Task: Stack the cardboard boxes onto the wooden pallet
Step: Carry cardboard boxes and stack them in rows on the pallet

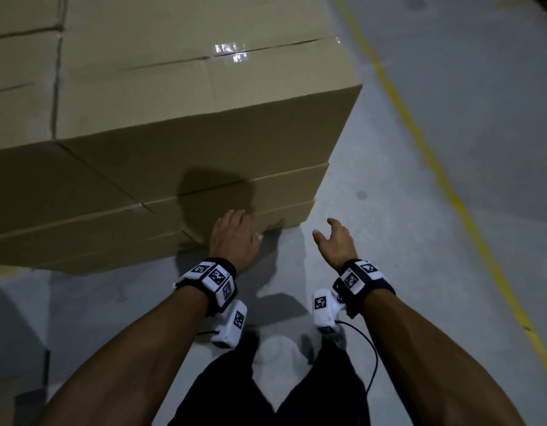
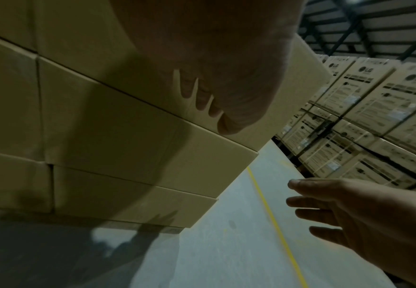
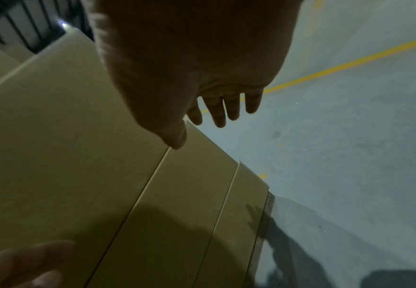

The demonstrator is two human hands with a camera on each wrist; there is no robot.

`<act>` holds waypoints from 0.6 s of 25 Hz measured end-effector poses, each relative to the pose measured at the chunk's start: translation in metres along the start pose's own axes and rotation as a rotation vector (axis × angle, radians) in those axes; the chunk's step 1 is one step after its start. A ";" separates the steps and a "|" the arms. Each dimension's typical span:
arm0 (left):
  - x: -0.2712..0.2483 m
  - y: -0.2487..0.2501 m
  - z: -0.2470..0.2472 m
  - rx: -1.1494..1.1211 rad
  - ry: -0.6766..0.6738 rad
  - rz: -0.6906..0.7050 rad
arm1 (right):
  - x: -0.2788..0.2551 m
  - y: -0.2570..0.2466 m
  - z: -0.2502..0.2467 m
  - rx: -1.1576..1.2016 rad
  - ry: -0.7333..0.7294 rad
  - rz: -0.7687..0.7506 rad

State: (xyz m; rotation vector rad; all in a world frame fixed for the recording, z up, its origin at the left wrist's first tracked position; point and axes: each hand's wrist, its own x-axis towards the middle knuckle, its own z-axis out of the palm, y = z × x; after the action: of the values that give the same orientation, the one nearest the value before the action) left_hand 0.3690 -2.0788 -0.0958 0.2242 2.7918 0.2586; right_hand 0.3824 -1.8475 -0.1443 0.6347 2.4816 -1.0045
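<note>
At my ten o'clock the stacked cardboard boxes [image 1: 186, 130] sat tight together, flat cartons under a taller one, so the pile stood square; the wooden pallet under them was hidden from me. My left hand [image 1: 233, 238] reached toward the bottom carton's near corner, fingers relaxed and gripping nothing, I judged to square or lift it. My right hand [image 1: 335, 241] hung spread at one o'clock over the grey floor [image 1: 419, 272], clear of the cardboard.
</note>
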 end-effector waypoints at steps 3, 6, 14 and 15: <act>0.024 0.024 0.025 -0.100 0.029 -0.103 | 0.053 0.019 -0.006 0.057 -0.043 -0.006; 0.053 0.044 0.062 -0.164 0.140 -0.189 | 0.110 0.043 0.001 0.130 -0.063 -0.034; 0.176 0.040 0.240 -0.228 0.641 -0.225 | 0.276 0.107 0.100 0.428 -0.053 -0.170; 0.195 0.032 0.262 -0.163 0.721 -0.192 | 0.295 0.111 0.113 0.480 -0.053 -0.198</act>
State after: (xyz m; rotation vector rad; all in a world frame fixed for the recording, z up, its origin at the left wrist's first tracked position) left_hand 0.2783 -1.9723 -0.3927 -0.2264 3.4358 0.6200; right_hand 0.2199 -1.7806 -0.4299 0.4927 2.2970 -1.6956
